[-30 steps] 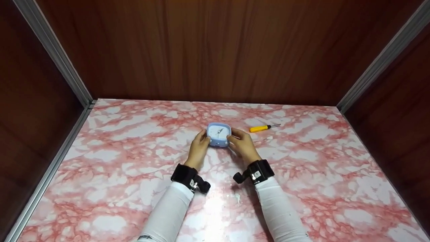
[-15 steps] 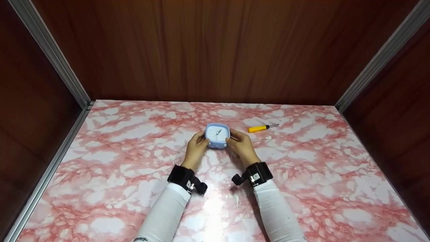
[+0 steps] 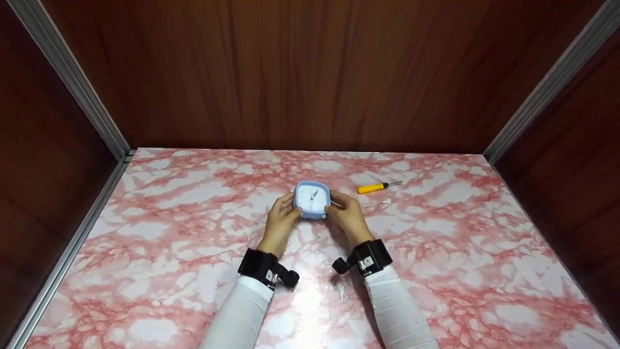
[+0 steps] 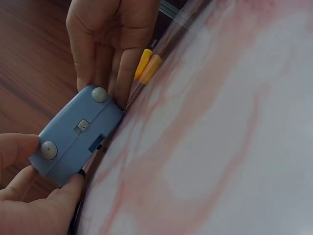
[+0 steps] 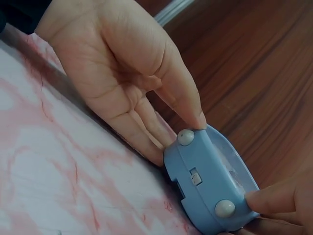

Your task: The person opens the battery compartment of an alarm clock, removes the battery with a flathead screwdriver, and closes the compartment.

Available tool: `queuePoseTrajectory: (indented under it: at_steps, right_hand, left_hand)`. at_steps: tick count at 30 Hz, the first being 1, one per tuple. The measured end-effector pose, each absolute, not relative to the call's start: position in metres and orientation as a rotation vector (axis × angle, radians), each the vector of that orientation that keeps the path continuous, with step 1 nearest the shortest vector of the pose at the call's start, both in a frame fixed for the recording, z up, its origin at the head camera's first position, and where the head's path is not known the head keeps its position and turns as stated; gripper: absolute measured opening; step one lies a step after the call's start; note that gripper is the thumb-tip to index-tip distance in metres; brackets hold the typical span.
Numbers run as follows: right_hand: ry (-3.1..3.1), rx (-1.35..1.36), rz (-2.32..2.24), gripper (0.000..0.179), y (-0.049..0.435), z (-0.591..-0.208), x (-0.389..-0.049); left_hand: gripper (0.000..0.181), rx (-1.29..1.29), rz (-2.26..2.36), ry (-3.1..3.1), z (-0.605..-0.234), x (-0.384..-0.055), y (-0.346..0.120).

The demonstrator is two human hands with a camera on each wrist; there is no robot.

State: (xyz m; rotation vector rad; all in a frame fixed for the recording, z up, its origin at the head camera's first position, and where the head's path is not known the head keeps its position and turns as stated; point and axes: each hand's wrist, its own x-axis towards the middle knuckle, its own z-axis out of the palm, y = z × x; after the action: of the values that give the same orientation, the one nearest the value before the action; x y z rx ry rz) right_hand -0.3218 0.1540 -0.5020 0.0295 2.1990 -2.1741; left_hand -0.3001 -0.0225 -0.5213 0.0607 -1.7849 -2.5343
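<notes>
A light blue alarm clock [image 3: 312, 196] with a white dial is held between both hands near the middle of the table, its face tilted up toward the head camera. My left hand [image 3: 281, 223] grips its left side, thumb at the lower left corner. On the other side my right hand [image 3: 351, 219] pinches the lower right corner, thumb in front and fingers behind. Both wrist views show the clock's near side, with two round white knobs, a small white switch [image 5: 195, 177] and a notch at the edge. The clock's back is hidden.
Behind and right of the right hand lies a screwdriver [image 3: 372, 188] with a yellow handle, its shaft pointing right. The red-and-white marbled table [image 3: 169, 232] is enclosed by dark wood panels [image 3: 310, 72] at the back and sides.
The clock has tipped slightly, so less of its near side shows and its dial faces the head camera more. Both hands keep their grip. The head view has shifted a little.
</notes>
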Motion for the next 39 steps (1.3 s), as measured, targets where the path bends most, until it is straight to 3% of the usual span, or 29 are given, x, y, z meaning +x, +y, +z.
queuePoseTrajectory:
  at_steps: [16,22,27,39]
  right_hand:
    - [2.253,0.115,-2.191,0.057,0.148,-0.498,-0.313]
    - [2.331,-0.009,-2.177,0.055,0.143,-0.493,-0.309]
    - [2.482,-0.119,-2.088,0.060,0.139,-0.490,-0.308]
    - [2.635,-0.101,-1.905,0.082,0.135,-0.492,-0.308]
  left_hand:
    - [0.050,0.027,-2.534,-1.736,-0.520,-0.295,-0.026]
    - [0.059,0.011,-2.433,-1.847,-0.513,-0.293,-0.023]
    - [0.074,0.000,-2.392,-1.941,-0.508,-0.293,-0.021]
    - [0.072,-0.189,-2.290,-1.971,-0.509,-0.291,-0.021]
